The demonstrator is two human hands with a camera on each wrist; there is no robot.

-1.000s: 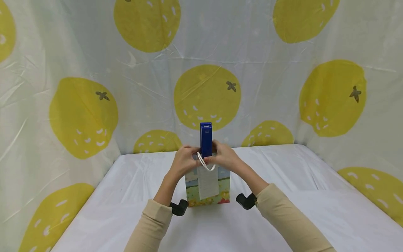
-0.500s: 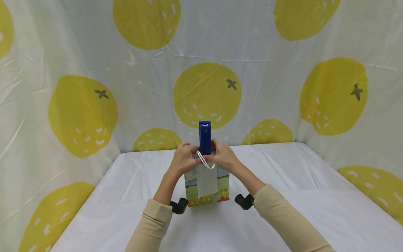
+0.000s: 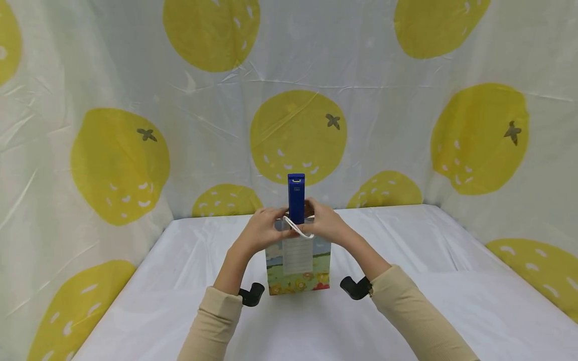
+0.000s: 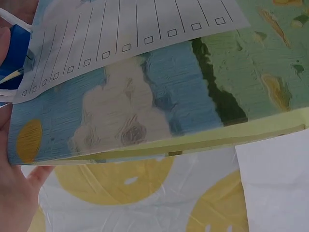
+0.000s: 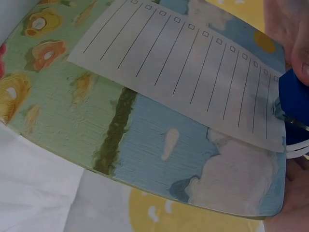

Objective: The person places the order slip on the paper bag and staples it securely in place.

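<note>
A blue stapler (image 3: 296,198) stands upright at the top edge of a paper gift bag (image 3: 298,286) printed with a meadow, flowers and sky. Its metal front end meets a white checklist sheet (image 5: 193,67) lying against the bag's front. My left hand (image 3: 264,229) and right hand (image 3: 329,224) hold the stapler from either side. In the right wrist view, the left thumb (image 5: 303,63) lies on the stapler. Part of the right hand (image 5: 292,198) shows at the bag's corner. A white cord handle (image 3: 298,228) loops over the fingers. The stapler's far side is hidden.
The bag stands on a white cloth-covered table (image 3: 379,311). Behind it hangs a pale curtain (image 3: 217,120) printed with large yellow fruit. A black camera mount sits on the left wrist (image 3: 252,294) and another on the right wrist (image 3: 355,288).
The sheet's lower edge has risen, and the sheet looks straighter against the bag. The cord loop has narrowed. My left forearm has shifted slightly left; both hands keep their hold on the stapler.
</note>
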